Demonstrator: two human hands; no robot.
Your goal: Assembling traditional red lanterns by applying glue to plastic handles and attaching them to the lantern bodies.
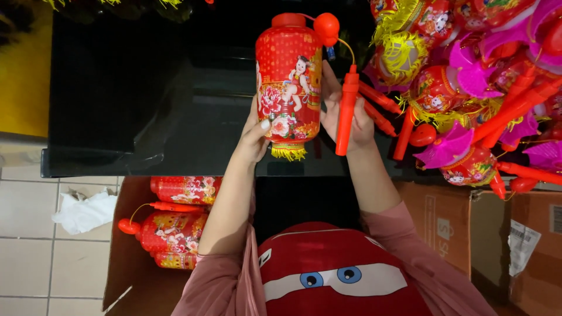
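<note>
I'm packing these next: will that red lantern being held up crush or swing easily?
The lantern looks thin-walled and probably light, since the left hand steadies it with fingertips alone. It likely dents if squeezed. Hung by wire from the stick in the right hand, it would probably swing.

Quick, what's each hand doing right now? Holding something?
Left hand: closed around the red paper lantern with flower pictures and gold fringe.
Right hand: closed on the red plastic lantern handle stick.

You see a glossy, smooth printed lantern (288,88) with a yellow thread fringe, and beside it a matt red plastic handle (346,111); beneath both, a glossy black tabletop (146,105).
</note>
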